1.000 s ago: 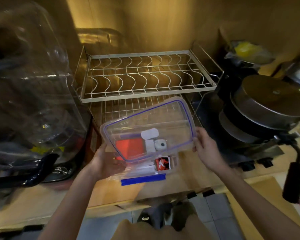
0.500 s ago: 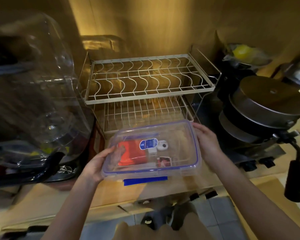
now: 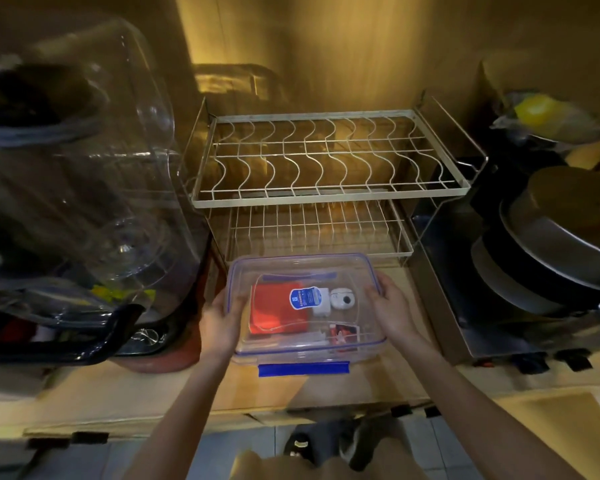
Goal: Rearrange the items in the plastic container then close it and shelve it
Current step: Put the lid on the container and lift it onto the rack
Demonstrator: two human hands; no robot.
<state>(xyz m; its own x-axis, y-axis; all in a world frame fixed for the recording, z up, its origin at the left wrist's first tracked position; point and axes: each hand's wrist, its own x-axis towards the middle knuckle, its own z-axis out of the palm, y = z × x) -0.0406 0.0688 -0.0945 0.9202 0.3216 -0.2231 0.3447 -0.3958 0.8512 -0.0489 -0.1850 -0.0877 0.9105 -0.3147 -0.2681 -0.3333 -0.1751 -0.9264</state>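
Note:
A clear plastic container (image 3: 368,351) with a blue front latch (image 3: 303,370) sits on the wooden counter, just in front of the wire rack. Its clear lid (image 3: 302,268) with a blue seal lies flat on top. Through the lid I see a red cloth (image 3: 274,318), a white adapter with a blue label (image 3: 310,299), a small white round item (image 3: 342,299) and a small red-and-white packet (image 3: 343,336). My left hand (image 3: 222,318) presses on the lid's left edge. My right hand (image 3: 392,311) presses on its right edge.
A two-tier white wire dish rack (image 3: 326,199) stands behind the container, both tiers bare. A big clear plastic bin (image 3: 84,174) with clutter fills the left. Stacked metal pans (image 3: 561,247) sit on a stove (image 3: 520,341) at the right. The counter edge (image 3: 291,410) runs below.
The lid, held tilted above the container a second ago, has come down flat onto it. Both hands moved down with it and now rest on its side edges.

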